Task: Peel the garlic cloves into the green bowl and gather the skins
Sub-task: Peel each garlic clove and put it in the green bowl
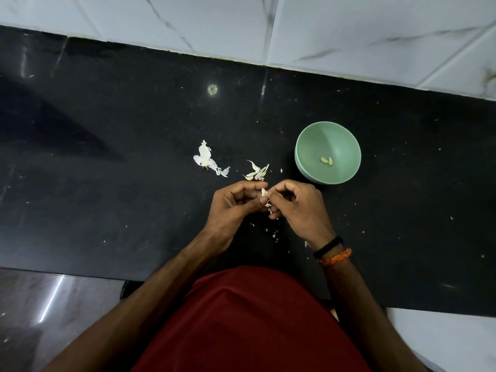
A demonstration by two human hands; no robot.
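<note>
Both hands, the left hand (pixel 230 204) and right hand (pixel 298 204), pinched one garlic clove (pixel 264 192) near the table's (pixel 107 183) front edge, beside the green bowl (pixel 308 146).

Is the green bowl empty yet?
No. The bowl stands upright with two peeled cloves lying on its bottom.

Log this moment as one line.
step: peeling | both hands pinch small white garlic clove | round green bowl: peeled cloves inside | papery white skins scattered
</note>
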